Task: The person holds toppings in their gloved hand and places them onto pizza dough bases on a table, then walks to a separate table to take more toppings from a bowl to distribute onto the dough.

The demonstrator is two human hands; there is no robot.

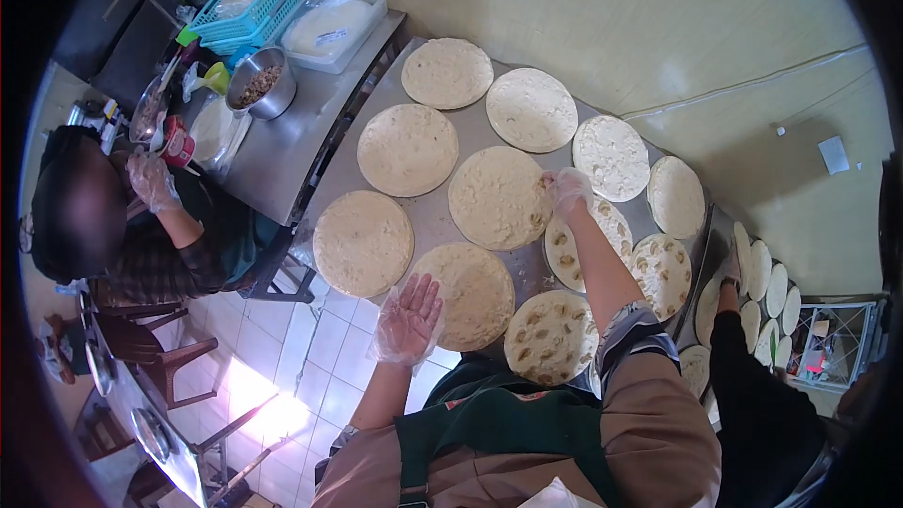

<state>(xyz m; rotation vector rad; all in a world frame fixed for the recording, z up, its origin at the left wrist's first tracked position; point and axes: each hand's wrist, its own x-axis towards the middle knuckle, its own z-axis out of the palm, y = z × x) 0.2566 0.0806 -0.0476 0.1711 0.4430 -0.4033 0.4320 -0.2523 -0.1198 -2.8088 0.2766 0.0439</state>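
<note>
My right hand (570,192), in a clear plastic glove, reaches to the right edge of a cream-coated round flatbread (499,199). Its fingers are pinched together, with small brown bits by the fingertips; what they hold I cannot make out. My left hand (409,320), also gloved, is palm up with fingers stretched out, beside a coated flatbread (467,296) near the front edge. Brown pieces dot a flatbread (551,339) close to my body, another flatbread (660,275) at the right, and a third flatbread (562,249) partly under my right forearm.
More coated rounds (447,73) lie on the metal table (334,165). At left, a person (155,183) sits by a counter with a metal pot (261,85) of brown filling, blue baskets (246,5) and a plastic tub (339,33). Another person (767,395) works at right among more rounds.
</note>
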